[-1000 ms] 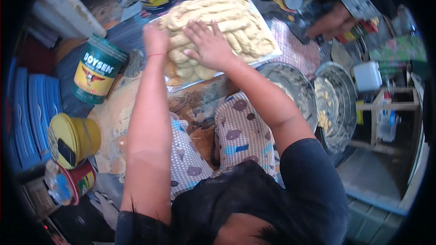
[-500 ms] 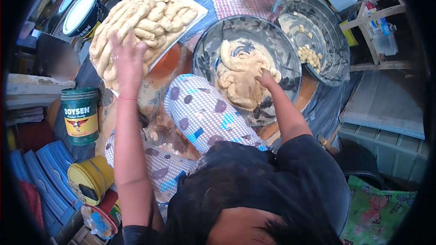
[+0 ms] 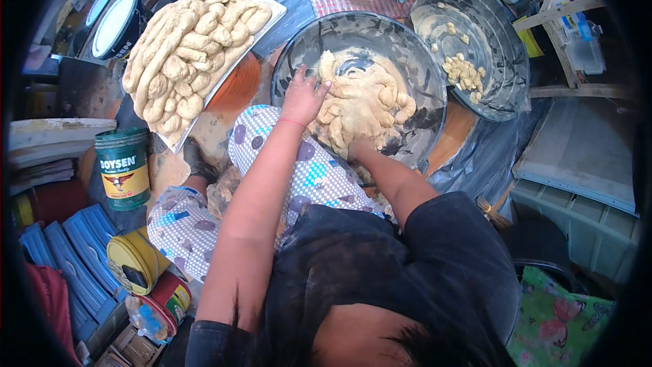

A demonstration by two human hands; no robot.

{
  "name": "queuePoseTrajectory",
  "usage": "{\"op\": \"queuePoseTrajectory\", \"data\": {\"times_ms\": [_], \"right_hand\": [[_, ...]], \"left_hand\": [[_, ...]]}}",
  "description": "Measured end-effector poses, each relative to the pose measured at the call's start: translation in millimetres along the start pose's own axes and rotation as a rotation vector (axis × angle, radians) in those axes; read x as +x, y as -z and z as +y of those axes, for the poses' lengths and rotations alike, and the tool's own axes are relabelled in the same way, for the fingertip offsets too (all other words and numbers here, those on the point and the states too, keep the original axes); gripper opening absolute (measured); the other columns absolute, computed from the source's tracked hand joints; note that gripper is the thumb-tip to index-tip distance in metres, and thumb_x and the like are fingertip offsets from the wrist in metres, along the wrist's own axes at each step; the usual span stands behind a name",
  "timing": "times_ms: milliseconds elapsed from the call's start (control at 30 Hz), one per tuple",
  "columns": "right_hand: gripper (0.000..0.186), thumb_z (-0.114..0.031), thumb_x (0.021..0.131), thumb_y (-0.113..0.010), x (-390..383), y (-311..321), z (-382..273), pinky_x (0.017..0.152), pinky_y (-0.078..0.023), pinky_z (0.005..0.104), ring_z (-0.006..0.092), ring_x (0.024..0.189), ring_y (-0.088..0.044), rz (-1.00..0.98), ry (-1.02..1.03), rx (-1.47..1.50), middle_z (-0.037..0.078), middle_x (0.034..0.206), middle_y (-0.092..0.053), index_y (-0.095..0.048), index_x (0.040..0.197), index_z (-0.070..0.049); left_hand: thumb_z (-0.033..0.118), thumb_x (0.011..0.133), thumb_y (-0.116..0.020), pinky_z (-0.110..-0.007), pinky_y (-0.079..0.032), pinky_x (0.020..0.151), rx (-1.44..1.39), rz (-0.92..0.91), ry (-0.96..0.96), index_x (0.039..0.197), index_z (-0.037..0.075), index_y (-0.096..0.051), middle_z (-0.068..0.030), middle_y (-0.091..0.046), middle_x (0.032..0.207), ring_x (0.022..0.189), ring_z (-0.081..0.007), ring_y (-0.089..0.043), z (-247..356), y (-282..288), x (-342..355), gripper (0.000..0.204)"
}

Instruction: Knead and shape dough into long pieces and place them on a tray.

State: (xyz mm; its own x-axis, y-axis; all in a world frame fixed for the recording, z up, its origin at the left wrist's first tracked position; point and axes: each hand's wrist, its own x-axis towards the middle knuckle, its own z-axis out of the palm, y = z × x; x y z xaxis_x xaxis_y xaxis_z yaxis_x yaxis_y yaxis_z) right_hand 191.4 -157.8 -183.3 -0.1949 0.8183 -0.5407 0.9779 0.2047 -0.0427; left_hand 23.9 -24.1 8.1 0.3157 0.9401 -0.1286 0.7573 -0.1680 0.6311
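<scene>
A wide black basin (image 3: 426,105) stands in front of me with pale, powder-dusted dough (image 3: 370,105) in thick, rope-like coils. My left hand (image 3: 303,98) is over the basin's left side, beside the dough, fingers spread and holding nothing. At the dough's near edge is my right hand (image 3: 360,147); its fingers are sunk among dough and powder, so their grip is hidden. To the left, a white tray (image 3: 270,17) is heaped with twisted dough ropes (image 3: 190,54). It rests over an orange bucket (image 3: 234,85).
A second black basin (image 3: 499,41) at the far right holds several small dough lumps (image 3: 464,73). A green paint bucket (image 3: 122,170) stands at left, near blue plastic pieces (image 3: 78,258) and a yellow bucket (image 3: 139,258). A wooden frame (image 3: 553,47) and a grey bin (image 3: 570,197) flank the right.
My left hand has left the dough heap on the tray and moved right, over the basin. My right hand has shifted left and nearer to me along the dough.
</scene>
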Motion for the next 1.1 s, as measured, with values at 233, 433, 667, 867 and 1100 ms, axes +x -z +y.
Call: {"op": "queuePoseTrajectory", "data": {"times_ms": [233,433,667,867,1100], "right_hand": [[0.033,-0.025,0.068,-0.065,61.4,31.9,85.3,0.061,-0.048,0.0335,0.0225,0.067,-0.060,0.049,-0.197,0.875,0.013,0.074,-0.063,-0.063,0.092,-0.002],[0.074,-0.027,0.067,-0.066,71.5,51.1,129.3,0.093,-0.040,0.0376,0.0349,0.110,-0.049,0.462,-0.954,0.923,0.020,0.122,-0.046,-0.036,0.130,-0.002],[0.088,-0.024,0.066,-0.068,76.5,82.3,135.1,0.102,-0.029,0.0447,0.0304,0.128,-0.029,0.279,-0.808,0.482,0.014,0.140,-0.026,-0.021,0.140,-0.020],[0.069,-0.019,0.069,-0.064,107.2,75.1,139.3,0.095,-0.029,0.0453,0.0261,0.119,-0.037,0.150,-0.603,0.213,0.007,0.125,-0.041,-0.037,0.131,-0.023],[0.030,-0.030,0.077,-0.055,87.8,38.5,173.0,0.089,-0.034,0.0436,0.0235,0.112,-0.044,0.224,-0.162,0.163,0.009,0.110,-0.052,-0.060,0.103,-0.015]], "left_hand": [[0.044,0.087,-0.045,-0.037,-0.032,0.098,-0.320,0.145,0.115,0.106,-0.005,-0.057,-0.0253,-0.041,0.128,0.116,-0.0367,-0.041,-2.4,-13.2,18.3,0.054],[0.042,0.090,-0.043,-0.032,-0.033,0.094,-0.461,0.024,0.239,0.098,0.002,-0.063,-0.0164,-0.054,0.112,0.108,-0.0273,-0.047,-20.4,-10.2,29.1,0.046],[0.043,0.090,-0.042,-0.032,-0.033,0.093,-0.533,-0.036,0.262,0.098,0.003,-0.064,-0.0151,-0.056,0.109,0.105,-0.0256,-0.050,-14.0,-8.0,34.2,0.045],[0.043,0.090,-0.043,-0.031,-0.034,0.093,-0.560,-0.012,0.321,0.096,0.003,-0.064,-0.0156,-0.056,0.109,0.106,-0.0252,-0.050,-21.8,-15.5,36.6,0.046],[0.046,0.089,-0.042,-0.033,-0.034,0.092,-0.526,-0.016,0.278,0.095,0.002,-0.064,-0.0171,-0.056,0.109,0.106,-0.0279,-0.050,-4.5,-18.8,44.7,0.049]]}}
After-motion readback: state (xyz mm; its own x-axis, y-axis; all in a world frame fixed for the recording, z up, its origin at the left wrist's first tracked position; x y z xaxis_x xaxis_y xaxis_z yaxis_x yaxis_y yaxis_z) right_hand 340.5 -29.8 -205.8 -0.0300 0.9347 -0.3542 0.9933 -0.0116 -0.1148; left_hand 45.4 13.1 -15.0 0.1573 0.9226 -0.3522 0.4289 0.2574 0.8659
